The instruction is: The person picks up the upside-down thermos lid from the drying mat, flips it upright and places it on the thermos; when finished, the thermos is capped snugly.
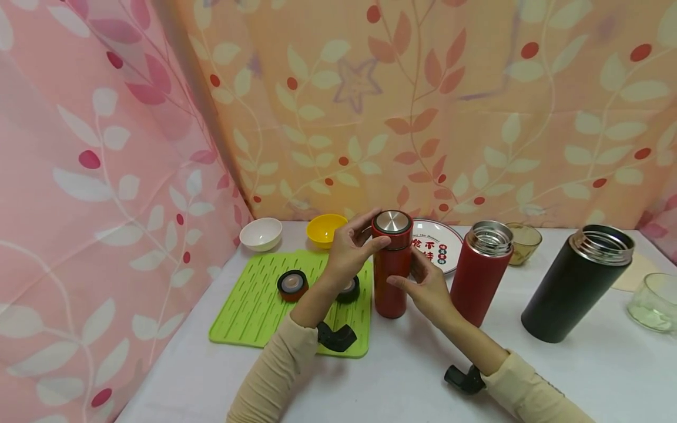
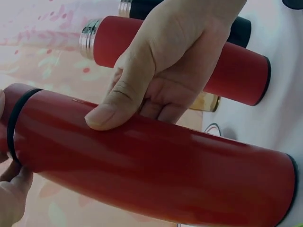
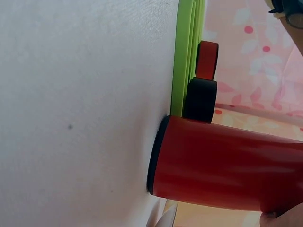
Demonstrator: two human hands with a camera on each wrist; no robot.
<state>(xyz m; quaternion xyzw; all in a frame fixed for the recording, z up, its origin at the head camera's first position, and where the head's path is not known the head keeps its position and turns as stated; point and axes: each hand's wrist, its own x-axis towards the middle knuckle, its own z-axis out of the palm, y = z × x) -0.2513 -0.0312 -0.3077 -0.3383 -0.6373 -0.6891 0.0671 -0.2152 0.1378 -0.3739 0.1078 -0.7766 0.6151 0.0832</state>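
1. red capped flask [image 1: 391, 270] stands upright on the white table [image 1: 402, 376], touching the right edge of the green mat [image 1: 254, 305].
2. left hand [image 1: 349, 249] curls around the flask's lid [image 1: 392, 226]; fingers pinch the rim.
3. right hand [image 1: 431, 288] grips the flask body, thumb [image 2: 118, 101] pressed on its side.
4. on the mat: a red lid [image 1: 292, 285] and a black lid [image 1: 349, 289].
5. just to the right: an open red flask [image 1: 481, 270], then an open black flask [image 1: 576, 282].
6. behind: a white bowl [image 1: 261, 234], a yellow bowl [image 1: 325, 229] and a printed plate [image 1: 441, 244].
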